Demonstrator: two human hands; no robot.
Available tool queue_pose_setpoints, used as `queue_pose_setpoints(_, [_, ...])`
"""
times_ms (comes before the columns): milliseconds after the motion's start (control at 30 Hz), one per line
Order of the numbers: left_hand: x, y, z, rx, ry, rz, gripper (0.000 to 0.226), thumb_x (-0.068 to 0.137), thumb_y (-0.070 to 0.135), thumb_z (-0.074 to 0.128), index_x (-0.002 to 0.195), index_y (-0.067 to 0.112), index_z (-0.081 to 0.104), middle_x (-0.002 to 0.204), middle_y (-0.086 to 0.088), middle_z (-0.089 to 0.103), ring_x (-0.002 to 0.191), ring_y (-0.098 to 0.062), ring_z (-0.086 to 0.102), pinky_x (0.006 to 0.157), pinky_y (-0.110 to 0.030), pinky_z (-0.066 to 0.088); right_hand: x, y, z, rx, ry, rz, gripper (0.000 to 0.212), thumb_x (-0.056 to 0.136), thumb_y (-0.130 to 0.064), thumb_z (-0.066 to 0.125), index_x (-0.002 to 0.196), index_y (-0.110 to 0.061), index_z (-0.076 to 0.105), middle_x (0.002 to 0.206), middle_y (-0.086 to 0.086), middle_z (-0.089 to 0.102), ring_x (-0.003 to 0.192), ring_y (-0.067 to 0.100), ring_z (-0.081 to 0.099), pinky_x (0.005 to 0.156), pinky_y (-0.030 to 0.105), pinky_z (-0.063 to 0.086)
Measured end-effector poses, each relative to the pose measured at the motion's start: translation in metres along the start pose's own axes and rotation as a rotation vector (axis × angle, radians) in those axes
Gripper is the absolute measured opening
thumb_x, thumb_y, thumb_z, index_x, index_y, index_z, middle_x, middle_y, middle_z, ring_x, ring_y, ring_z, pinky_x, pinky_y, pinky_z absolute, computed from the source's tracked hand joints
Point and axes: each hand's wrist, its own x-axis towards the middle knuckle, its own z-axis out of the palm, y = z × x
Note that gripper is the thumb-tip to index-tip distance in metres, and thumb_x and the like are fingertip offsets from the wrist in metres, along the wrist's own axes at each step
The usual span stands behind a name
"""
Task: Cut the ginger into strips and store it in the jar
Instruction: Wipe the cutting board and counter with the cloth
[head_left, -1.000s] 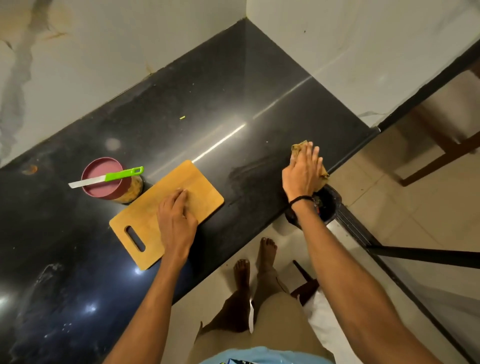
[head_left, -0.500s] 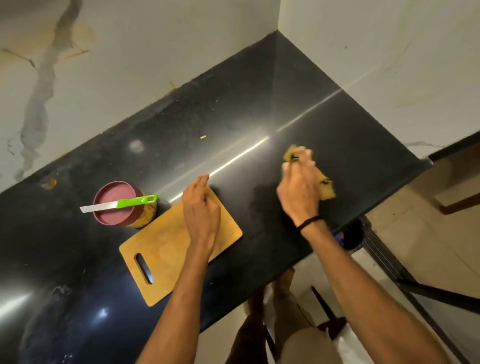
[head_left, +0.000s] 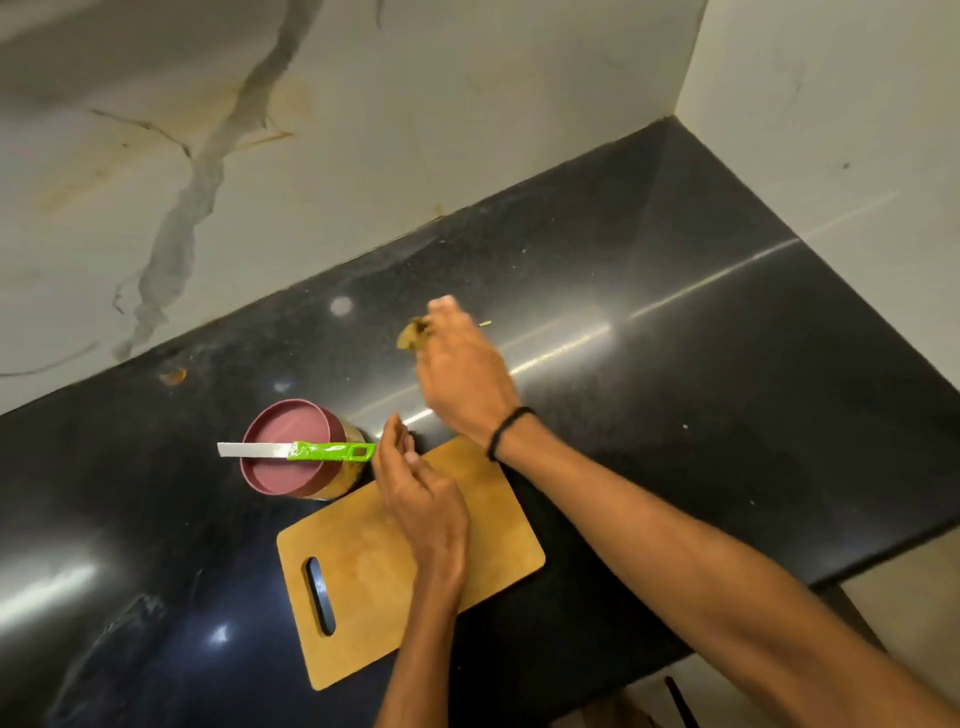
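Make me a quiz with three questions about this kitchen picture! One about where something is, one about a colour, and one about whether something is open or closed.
1. Where does the knife lie?
A. across the lid of the jar
B. on the floor
C. in a drawer

2. What colour is the knife's handle?
A. red
B. green
C. blue

3. How is the jar?
A. tipped over
B. open
C. closed with its lid

Answers: 1 A, since blade and handle rest over the maroon lid; 2 B, since the handle is bright green; 3 C, since the lid sits on top of the upright jar.
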Motion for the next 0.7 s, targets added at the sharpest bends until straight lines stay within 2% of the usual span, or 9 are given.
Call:
queue_pose_setpoints(100, [-0.001,-0.001,0.001,0.035,0.045,-0.043,0.047,0.102,0.0,0.037,0.147,0.008,0.043,0.142,-0.01,0.05,0.128,-0.017,0.051,0.11,-0.04,0.044,0.038,-0.021,0.038,-0.104,-0.26,-0.088,0.056,0.098,-0.024,0.041,0.146,0.002,0.032,0.156,0.015,0.027,0.147,0.026,0.016,0.119,0.038,0.014])
queue_pose_setpoints(200, [0.001,0.0,0.004,0.082,0.048,-0.033,0.049,0.1,-0.003,0.037,0.147,0.008,0.044,0.142,-0.011,0.049,0.128,-0.018,0.049,0.111,-0.035,0.042,0.071,-0.026,0.057,-0.163,-0.241,0.021,0.057,0.1,-0.018,0.035,0.151,0.003,0.02,0.16,0.017,0.014,0.149,0.028,0.007,0.121,0.039,0.01])
queue_pose_setpoints(267, [0.0,0.003,0.006,0.091,0.04,-0.028,0.05,0.099,-0.005,0.038,0.146,0.008,0.046,0.142,-0.009,0.047,0.128,-0.016,0.048,0.109,-0.029,0.039,0.088,-0.018,0.054,-0.122,-0.147,0.177,0.056,0.099,-0.014,0.03,0.15,0.005,0.017,0.159,0.022,0.012,0.148,0.033,0.006,0.12,0.043,0.009])
queue_pose_setpoints(333, [0.0,0.004,0.006,0.095,0.032,-0.028,0.049,0.098,-0.005,0.039,0.144,0.009,0.048,0.142,-0.006,0.047,0.128,-0.015,0.047,0.11,-0.031,0.039,0.092,0.014,0.033,-0.043,-0.02,0.374,0.053,0.097,-0.016,0.028,0.146,0.004,0.03,0.154,0.025,0.025,0.144,0.038,0.021,0.116,0.042,0.022])
queue_pose_setpoints(433, [0.002,0.004,0.01,0.108,0.018,-0.038,0.045,0.098,-0.003,0.041,0.14,0.009,0.052,0.14,-0.004,0.05,0.129,-0.018,0.048,0.112,-0.042,0.041,0.027,0.094,-0.031,-0.114,0.187,0.606,0.039,0.085,-0.009,0.036,0.116,-0.005,0.058,0.124,0.022,0.051,0.111,0.036,0.055,0.088,0.033,0.042])
queue_pose_setpoints(500, [0.0,0.008,0.015,0.096,-0.015,-0.037,0.044,0.099,-0.001,0.042,0.139,0.011,0.054,0.14,-0.002,0.051,0.129,-0.019,0.049,0.11,-0.046,0.042,-0.042,0.148,-0.074,-0.211,0.424,0.84,0.029,0.086,-0.004,0.039,0.107,-0.004,0.06,0.119,0.028,0.054,0.109,0.042,0.055,0.092,0.039,0.043])
queue_pose_setpoints(567, [0.0,0.015,0.021,0.052,-0.025,-0.054,0.043,0.1,0.0,0.042,0.139,0.013,0.055,0.139,-0.001,0.052,0.128,-0.018,0.051,0.11,-0.045,0.044,-0.093,0.178,-0.101,-0.165,0.549,1.075,0.038,0.087,-0.002,0.041,0.124,0.003,0.052,0.138,0.032,0.042,0.132,0.045,0.037,0.11,0.041,0.029])
queue_pose_setpoints(633, [0.002,0.024,0.026,0.017,-0.015,-0.057,0.042,0.101,0.001,0.042,0.138,0.015,0.056,0.137,0.002,0.053,0.126,-0.014,0.052,0.109,-0.04,0.044,-0.099,0.167,-0.096,-0.166,0.619,1.088,0.054,0.086,0.005,0.042,0.139,0.013,0.035,0.148,0.033,0.031,0.141,0.043,0.024,0.119,0.041,0.018])
queue_pose_setpoints(700, [0.007,0.031,0.028,-0.008,0.002,-0.043,0.04,0.102,0.003,0.042,0.138,0.017,0.056,0.136,0.003,0.054,0.124,-0.01,0.052,0.108,-0.035,0.045,-0.073,0.125,-0.076,-0.157,0.704,0.813,0.053,0.083,0.013,0.043,0.136,0.015,0.04,0.141,0.033,0.041,0.135,0.043,0.037,0.116,0.045,0.027])
